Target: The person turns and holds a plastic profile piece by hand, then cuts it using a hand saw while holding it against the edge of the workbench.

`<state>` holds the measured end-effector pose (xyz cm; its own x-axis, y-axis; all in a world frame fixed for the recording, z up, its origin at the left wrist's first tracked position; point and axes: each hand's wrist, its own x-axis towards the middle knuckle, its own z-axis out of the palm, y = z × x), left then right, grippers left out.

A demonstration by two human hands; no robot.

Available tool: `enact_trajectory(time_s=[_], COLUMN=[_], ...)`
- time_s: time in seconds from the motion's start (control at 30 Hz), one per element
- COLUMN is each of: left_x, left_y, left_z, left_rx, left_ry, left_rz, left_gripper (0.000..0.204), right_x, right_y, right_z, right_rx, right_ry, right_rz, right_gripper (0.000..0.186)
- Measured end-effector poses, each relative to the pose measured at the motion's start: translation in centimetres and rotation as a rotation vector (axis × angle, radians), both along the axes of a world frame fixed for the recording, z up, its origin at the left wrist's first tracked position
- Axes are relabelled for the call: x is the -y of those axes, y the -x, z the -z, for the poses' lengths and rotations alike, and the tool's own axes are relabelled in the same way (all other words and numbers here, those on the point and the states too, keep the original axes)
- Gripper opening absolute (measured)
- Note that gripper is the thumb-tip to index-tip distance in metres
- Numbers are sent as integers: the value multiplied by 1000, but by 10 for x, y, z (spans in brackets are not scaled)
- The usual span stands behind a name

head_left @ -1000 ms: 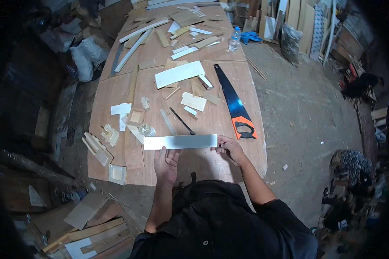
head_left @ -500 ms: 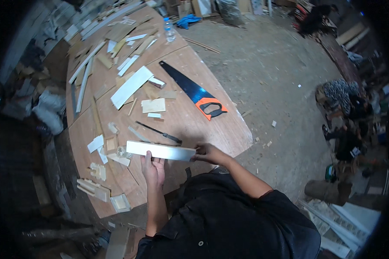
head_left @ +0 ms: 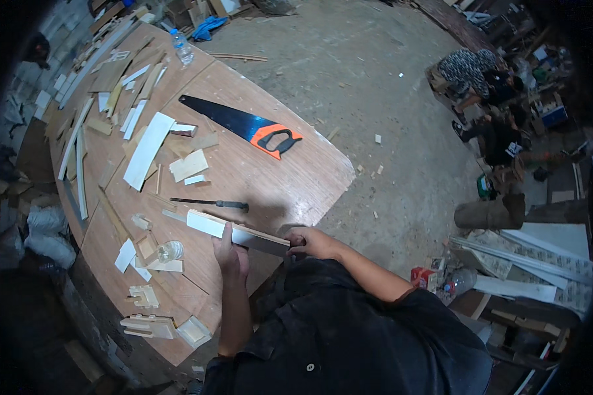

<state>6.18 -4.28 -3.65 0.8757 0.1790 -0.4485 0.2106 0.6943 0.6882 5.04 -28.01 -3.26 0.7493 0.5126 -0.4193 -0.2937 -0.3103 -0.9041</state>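
At near edge of plywood table (head_left: 290, 184), head view: both hands hold a long flat white-faced board (head_left: 234, 232), pale raw wood along its far edge. Left hand (head_left: 229, 253) grips it near mid-length, fingers wrapped over the near face. Right hand (head_left: 311, 242) clamps the right end, fingers curled shut on it. Board sits just above the tabletop; can't tell if it touches. Just beyond it, a thin dark rod-like tool (head_left: 211, 203), type unclear. Farther right, a handsaw (head_left: 240, 124): black blade, orange-and-black handle. Left of that, a long white plank (head_left: 149, 150) and pale offcuts (head_left: 189, 164), rectangular, matte. Clear plastic bottle (head_left: 170, 251) lies left of the hands; another clear water bottle (head_left: 182, 49) stands at the far edge. Table's left side bends into the dark rim, scraps there are hard to resolve. Person's dark shirt hides the near table edge.
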Motion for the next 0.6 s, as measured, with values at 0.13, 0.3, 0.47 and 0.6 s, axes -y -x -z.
enact_trajectory(time_s=[0.13, 0.3, 0.47, 0.6], left_x=[14, 22, 27, 43], left_y=[-10, -24, -45, -57], left_z=[4, 15, 36, 31], left_rx=[-37, 68, 39, 5], left_ry=[-60, -91, -94, -44], left_rz=[-5, -4, -61, -105], left_gripper=[38, 41, 46, 48], right_x=[18, 41, 52, 61], right_y=[24, 37, 34, 29], right_z=[13, 22, -2, -17], right_rx=[96, 48, 25, -63], right_ry=[-73, 9, 124, 225], right_rz=[139, 328, 454, 533], right_gripper=[29, 31, 24, 16])
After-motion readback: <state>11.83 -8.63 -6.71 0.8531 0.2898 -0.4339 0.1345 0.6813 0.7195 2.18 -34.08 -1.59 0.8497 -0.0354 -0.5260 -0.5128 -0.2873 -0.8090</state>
